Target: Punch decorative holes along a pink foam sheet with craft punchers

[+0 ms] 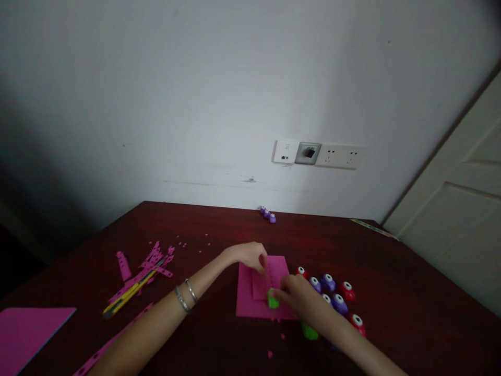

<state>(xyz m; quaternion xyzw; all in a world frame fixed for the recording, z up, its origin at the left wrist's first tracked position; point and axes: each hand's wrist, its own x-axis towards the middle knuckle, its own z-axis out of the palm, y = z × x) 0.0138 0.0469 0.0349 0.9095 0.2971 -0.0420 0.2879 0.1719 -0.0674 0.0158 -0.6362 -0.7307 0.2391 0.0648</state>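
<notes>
A pink paper sheet (245, 305) lies on the dark red table, with a smaller folded pink piece (259, 291) on top. My left hand (250, 256) reaches over its upper part, fingers bent down and pinched together; what they hold, if anything, is too small to make out. At the lower edge of the smaller piece, my right hand (299, 295) has its thumb and fingers on a small green craft punch (273, 300). Beside and partly behind that hand stand several purple craft punches (327, 282) and red craft punches (347, 291). Another green punch (309, 331) shows under the right wrist.
Punched pink scraps (154, 258) and a yellow utility knife (133, 291) lie to the left. A larger pink sheet (33, 334) is at the far left, a punched strip (113, 342) nearer. Small purple punches (267, 214) stand by the wall, below sockets (340, 155).
</notes>
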